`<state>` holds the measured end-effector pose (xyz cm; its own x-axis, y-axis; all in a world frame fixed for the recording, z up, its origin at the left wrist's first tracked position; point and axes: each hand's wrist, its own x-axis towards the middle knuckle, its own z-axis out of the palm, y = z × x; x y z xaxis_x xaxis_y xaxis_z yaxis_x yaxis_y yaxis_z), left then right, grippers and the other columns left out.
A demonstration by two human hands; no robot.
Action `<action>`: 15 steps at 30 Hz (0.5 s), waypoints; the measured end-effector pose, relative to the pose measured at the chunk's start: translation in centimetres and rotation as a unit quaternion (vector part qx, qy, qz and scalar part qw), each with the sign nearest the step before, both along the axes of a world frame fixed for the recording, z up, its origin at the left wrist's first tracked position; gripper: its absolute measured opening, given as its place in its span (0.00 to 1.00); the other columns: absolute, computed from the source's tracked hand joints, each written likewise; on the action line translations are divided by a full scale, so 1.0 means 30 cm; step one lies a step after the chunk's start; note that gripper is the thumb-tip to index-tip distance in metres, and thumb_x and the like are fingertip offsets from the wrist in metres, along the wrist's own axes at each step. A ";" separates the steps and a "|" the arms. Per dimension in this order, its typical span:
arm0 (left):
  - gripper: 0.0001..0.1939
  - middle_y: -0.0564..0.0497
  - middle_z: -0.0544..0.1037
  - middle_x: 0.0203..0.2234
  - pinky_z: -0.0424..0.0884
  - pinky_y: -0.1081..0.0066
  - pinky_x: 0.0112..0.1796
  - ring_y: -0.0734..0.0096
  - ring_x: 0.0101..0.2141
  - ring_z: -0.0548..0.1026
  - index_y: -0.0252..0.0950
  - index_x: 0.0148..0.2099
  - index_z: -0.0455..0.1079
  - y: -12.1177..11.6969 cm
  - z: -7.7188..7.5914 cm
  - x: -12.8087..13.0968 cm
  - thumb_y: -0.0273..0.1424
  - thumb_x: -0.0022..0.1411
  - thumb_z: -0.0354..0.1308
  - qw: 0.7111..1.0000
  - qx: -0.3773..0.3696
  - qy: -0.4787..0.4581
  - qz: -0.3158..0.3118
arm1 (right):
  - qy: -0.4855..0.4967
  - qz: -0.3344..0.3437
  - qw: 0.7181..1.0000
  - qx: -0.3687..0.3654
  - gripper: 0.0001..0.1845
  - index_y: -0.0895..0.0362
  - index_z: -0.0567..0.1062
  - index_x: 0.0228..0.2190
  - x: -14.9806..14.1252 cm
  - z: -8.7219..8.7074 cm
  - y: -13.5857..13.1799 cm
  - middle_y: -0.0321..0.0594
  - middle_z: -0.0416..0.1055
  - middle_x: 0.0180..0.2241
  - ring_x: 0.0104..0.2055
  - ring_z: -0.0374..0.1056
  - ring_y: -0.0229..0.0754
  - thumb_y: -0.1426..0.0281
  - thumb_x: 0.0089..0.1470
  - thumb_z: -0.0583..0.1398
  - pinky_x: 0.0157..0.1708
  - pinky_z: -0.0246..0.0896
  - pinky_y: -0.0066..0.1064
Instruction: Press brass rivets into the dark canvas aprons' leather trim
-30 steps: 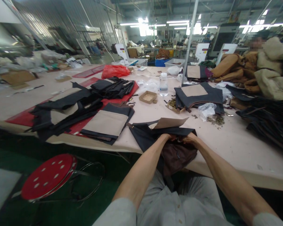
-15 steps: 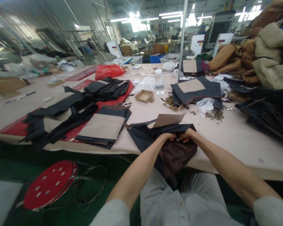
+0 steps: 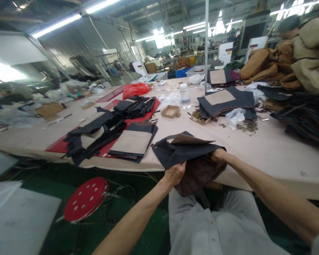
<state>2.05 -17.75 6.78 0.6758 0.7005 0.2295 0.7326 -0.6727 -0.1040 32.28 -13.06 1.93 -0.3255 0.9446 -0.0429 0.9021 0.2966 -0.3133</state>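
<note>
At the table's near edge lies a dark blue cloth piece (image 3: 188,150) with a beige panel (image 3: 190,139) standing partly up on top. Its brown part (image 3: 195,177) hangs over the edge above my lap. My left hand (image 3: 175,173) is closed on the near left edge of the cloth, thumb on top. Over on the right side, my right hand (image 3: 218,156) grips the cloth's edge, its fingertips hidden under the fold. A folded dark piece with a beige panel (image 3: 131,141) lies to the left.
Beyond the cloth are a small cardboard box of little parts (image 3: 171,111), a clear plastic bottle (image 3: 185,97) and loose metal fittings (image 3: 247,127). Dark cloth pieces (image 3: 101,131) lie left, a dark stack (image 3: 305,122) right. A red stool (image 3: 86,198) stands below.
My left hand has moved from the middle of the cloth to its near left edge, and my right hand slightly right. The dark cloth now covers more of the brown part. The view has shifted left.
</note>
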 end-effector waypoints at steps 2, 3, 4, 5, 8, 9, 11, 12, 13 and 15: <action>0.24 0.39 0.76 0.50 0.76 0.64 0.49 0.61 0.47 0.79 0.34 0.59 0.68 0.018 0.006 -0.051 0.17 0.63 0.48 0.998 -0.025 0.010 -0.062 | -0.015 -0.016 0.999 -0.029 0.07 0.63 0.79 0.28 -0.001 0.007 -0.017 0.53 0.76 0.28 0.35 0.72 0.52 0.75 0.48 0.59 0.37 0.65 0.35; 0.24 0.39 0.76 0.51 0.77 0.66 0.48 0.62 0.47 0.79 0.34 0.57 0.68 0.024 0.014 -0.069 0.16 0.62 0.48 0.995 -0.041 0.016 -0.089 | -0.021 -0.021 0.999 -0.040 0.07 0.63 0.79 0.29 0.001 0.016 -0.026 0.52 0.76 0.28 0.35 0.72 0.51 0.75 0.47 0.60 0.36 0.64 0.33; 0.23 0.40 0.75 0.53 0.78 0.67 0.46 0.63 0.47 0.79 0.33 0.56 0.69 0.026 0.024 -0.084 0.16 0.61 0.48 0.992 -0.051 0.022 -0.111 | -0.022 -0.019 0.998 -0.047 0.08 0.62 0.79 0.31 0.006 0.028 -0.037 0.51 0.77 0.30 0.35 0.72 0.50 0.76 0.47 0.60 0.36 0.62 0.31; 0.22 0.40 0.74 0.54 0.78 0.67 0.46 0.63 0.47 0.79 0.33 0.56 0.69 0.023 0.036 -0.096 0.16 0.62 0.48 0.990 -0.054 0.025 -0.127 | -0.014 -0.013 0.998 -0.053 0.09 0.61 0.79 0.32 0.014 0.042 -0.054 0.50 0.77 0.31 0.36 0.71 0.49 0.76 0.47 0.61 0.35 0.62 0.30; 0.18 0.39 0.72 0.57 0.78 0.65 0.47 0.62 0.48 0.78 0.33 0.53 0.71 -0.017 0.056 -0.122 0.18 0.65 0.47 0.986 -0.027 0.002 -0.165 | 0.054 0.013 0.996 -0.063 0.10 0.58 0.78 0.35 0.046 0.086 -0.139 0.47 0.77 0.36 0.39 0.71 0.48 0.73 0.47 0.62 0.38 0.61 0.30; 0.17 0.40 0.72 0.58 0.77 0.63 0.49 0.61 0.51 0.76 0.34 0.51 0.72 -0.040 0.052 -0.129 0.19 0.67 0.47 0.985 -0.011 -0.021 -0.171 | 0.080 0.014 0.995 -0.055 0.09 0.56 0.77 0.35 0.057 0.097 -0.176 0.46 0.77 0.37 0.40 0.70 0.48 0.72 0.49 0.62 0.39 0.61 0.30; 0.14 0.42 0.75 0.55 0.74 0.60 0.53 0.59 0.55 0.73 0.36 0.49 0.73 -0.088 0.029 -0.140 0.21 0.68 0.49 0.984 0.032 -0.086 -0.150 | 0.106 -0.028 0.994 -0.004 0.06 0.54 0.76 0.34 0.078 0.107 -0.249 0.45 0.76 0.37 0.40 0.70 0.49 0.68 0.52 0.61 0.41 0.61 0.32; 0.13 0.43 0.76 0.53 0.72 0.58 0.54 0.58 0.56 0.72 0.38 0.48 0.74 -0.109 0.012 -0.143 0.22 0.68 0.51 0.984 0.057 -0.121 -0.119 | 0.103 -0.066 0.992 0.037 0.06 0.53 0.75 0.35 0.086 0.106 -0.277 0.45 0.75 0.38 0.40 0.69 0.50 0.66 0.54 0.61 0.41 0.62 0.34; 0.11 0.44 0.78 0.50 0.71 0.56 0.55 0.57 0.56 0.72 0.39 0.48 0.74 -0.125 -0.005 -0.145 0.23 0.67 0.53 0.982 0.079 -0.154 -0.078 | 0.094 -0.111 0.986 0.081 0.08 0.53 0.74 0.36 0.093 0.100 -0.297 0.47 0.74 0.39 0.41 0.69 0.51 0.63 0.55 0.61 0.42 0.62 0.35; 0.09 0.42 0.78 0.46 0.70 0.54 0.55 0.54 0.54 0.73 0.39 0.47 0.74 -0.135 -0.032 -0.141 0.26 0.65 0.57 0.973 0.104 -0.207 0.010 | 0.074 -0.182 0.969 0.153 0.14 0.53 0.73 0.40 0.102 0.077 -0.307 0.51 0.72 0.42 0.45 0.67 0.56 0.60 0.53 0.62 0.44 0.63 0.39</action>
